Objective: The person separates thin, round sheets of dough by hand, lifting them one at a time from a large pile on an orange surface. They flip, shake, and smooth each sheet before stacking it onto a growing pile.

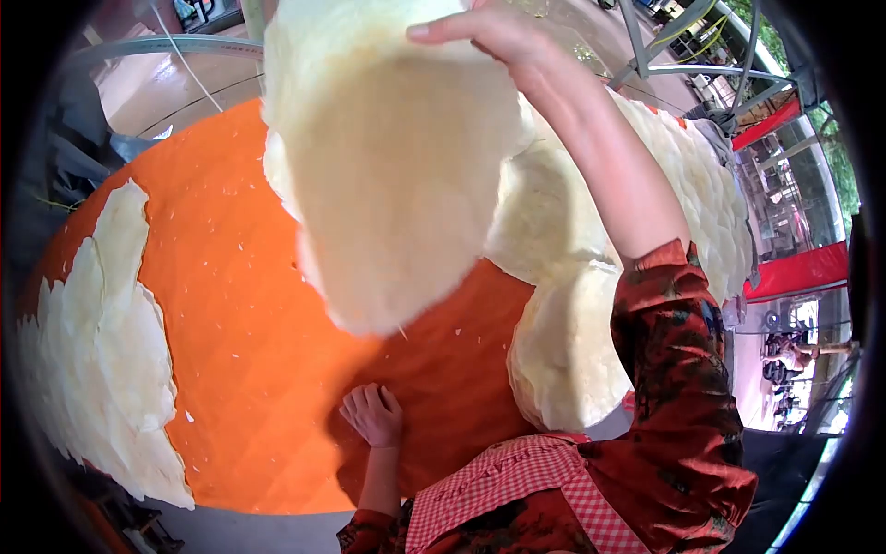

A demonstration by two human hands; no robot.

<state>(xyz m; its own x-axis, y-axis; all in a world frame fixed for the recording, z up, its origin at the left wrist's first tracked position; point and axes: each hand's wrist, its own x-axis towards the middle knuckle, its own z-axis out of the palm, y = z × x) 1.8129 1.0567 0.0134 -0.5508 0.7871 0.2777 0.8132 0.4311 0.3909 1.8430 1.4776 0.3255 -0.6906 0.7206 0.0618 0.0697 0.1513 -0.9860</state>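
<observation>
My right hand (480, 35) is raised high, gripping the upper edge of a large, thin, pale cream sheet (397, 175) with an irregular rounded outline. The thumb lies across the sheet's face, and the other fingers are cut off by the top of the view. The sheet hangs down in front of the camera, over an orange cloth (249, 369). On the cloth below it rests my left hand (374, 415), holding nothing, its fingers apart. Similar pale sheets (572, 342) lie to the right, beside and behind my raised arm.
More pale sheets (101, 342) overlap on the left of the orange cloth. Small white flakes are scattered over the cloth. Metal frame bars (711, 70) stand at the back right, near a red panel (798, 272). A pale curved bar (175, 46) crosses the back left.
</observation>
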